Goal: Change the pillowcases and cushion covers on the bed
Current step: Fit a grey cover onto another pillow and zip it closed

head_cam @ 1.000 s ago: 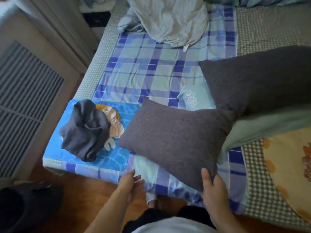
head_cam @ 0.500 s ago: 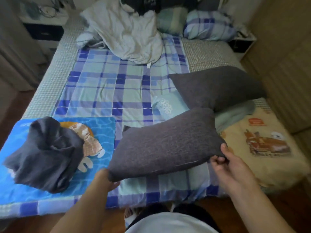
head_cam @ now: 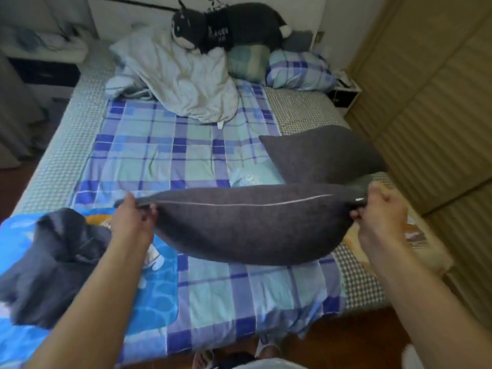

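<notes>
Both grips pinch the grey cushion [head_cam: 247,225] taut: left hand [head_cam: 132,218] at nine o'clock, right hand [head_cam: 378,211] at three. Find the zip pull, slide steadily.

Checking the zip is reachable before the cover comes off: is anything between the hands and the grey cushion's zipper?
Nothing visible: the left hand and right hand pinch the grey cushion by its ends, with its zipper facing up, uncovered.

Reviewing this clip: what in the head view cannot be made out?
- Zip pull on grey cushion: right hand covers that corner.
- Blue mat print: dark cloth and left hand hide it.
- Plush cat lettering: too small.
- Second cushion underside: hidden.
</notes>
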